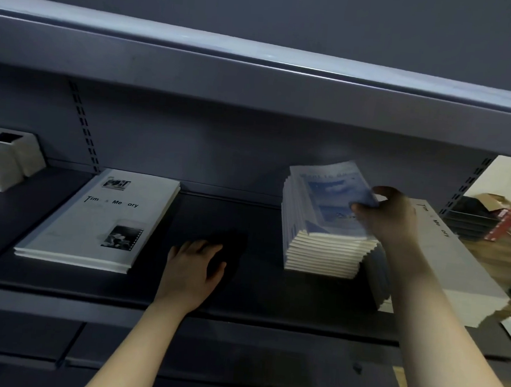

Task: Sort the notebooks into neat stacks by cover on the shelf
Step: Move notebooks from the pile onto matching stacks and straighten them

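Grey metal shelf (256,287): we see white-cover stack (95,221) near left end. Our left hand (193,267) rests at front middle, fingers loose, holding nothing. Blue-cover stack (320,249) sits right of middle, our right hand (388,216) gripping its top notebook (330,186). Second white-cover stack (457,268) lies at right edge.

Bare shelf (256,287) between two notebook stacks (95,221).

It is dim: the upper shelf (257,60) shades the lower shelf (256,287), and the brightest patch is the floor (497,258) past its right end. My right hand (389,214) and the top blue notebook (330,192) it pinches are smeared with motion blur, the cover print unreadable. My left hand (191,267) casts a dark shadow just ahead of it. The white notebooks (95,221) near the left end look sharp. The wide lens bows the upper shelf's edge.
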Demonstrator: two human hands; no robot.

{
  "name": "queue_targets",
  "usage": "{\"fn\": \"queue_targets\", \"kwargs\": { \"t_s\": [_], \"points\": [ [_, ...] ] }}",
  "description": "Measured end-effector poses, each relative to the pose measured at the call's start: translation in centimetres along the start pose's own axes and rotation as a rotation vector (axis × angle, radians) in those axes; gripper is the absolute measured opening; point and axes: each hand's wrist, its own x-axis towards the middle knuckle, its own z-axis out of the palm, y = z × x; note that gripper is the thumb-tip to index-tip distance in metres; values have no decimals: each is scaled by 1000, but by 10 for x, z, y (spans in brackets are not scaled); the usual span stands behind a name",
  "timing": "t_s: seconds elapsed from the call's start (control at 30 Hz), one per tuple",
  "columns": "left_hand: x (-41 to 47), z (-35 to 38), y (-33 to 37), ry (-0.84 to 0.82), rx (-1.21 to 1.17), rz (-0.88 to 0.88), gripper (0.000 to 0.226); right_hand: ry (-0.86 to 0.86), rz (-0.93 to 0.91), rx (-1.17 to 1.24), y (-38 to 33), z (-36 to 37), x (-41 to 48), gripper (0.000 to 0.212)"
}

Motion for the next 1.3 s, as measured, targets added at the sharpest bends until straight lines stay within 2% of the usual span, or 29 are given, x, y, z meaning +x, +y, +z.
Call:
{"fn": "queue_targets", "kwargs": {
  "t_s": [0.6, 0.77, 0.93, 1.03, 1.1, 1.2, 1.3],
  "points": [
    [1, 1, 0, -6, 2, 1, 42, 104, -32, -91, 0, 18, -7, 40],
    [0, 0, 0, -20, -12, 5, 42, 151, -143, -377, 0, 20, -12, 25],
    [-1, -5, 0, -45, -6, 31, 41, 91, -194, -439, -10, 19, -25, 26],
    [-7, -10, -6, -39, -25, 44, 39, 65, -375, -345, -12, 15, -44, 22],
    [-11, -17, -14, -18, -6, 35, 38, 56, -430, -218, -17, 14, -62, 18],
    [-13, -31, -31, 40, 36, -23, 38, 16, -390, -67, -22, 19, -89, 18],
    [-12, -46, -50, 37, 93, -159, 43, -77, -282, 114, -19, 36, -118, 22]
  ]
}}
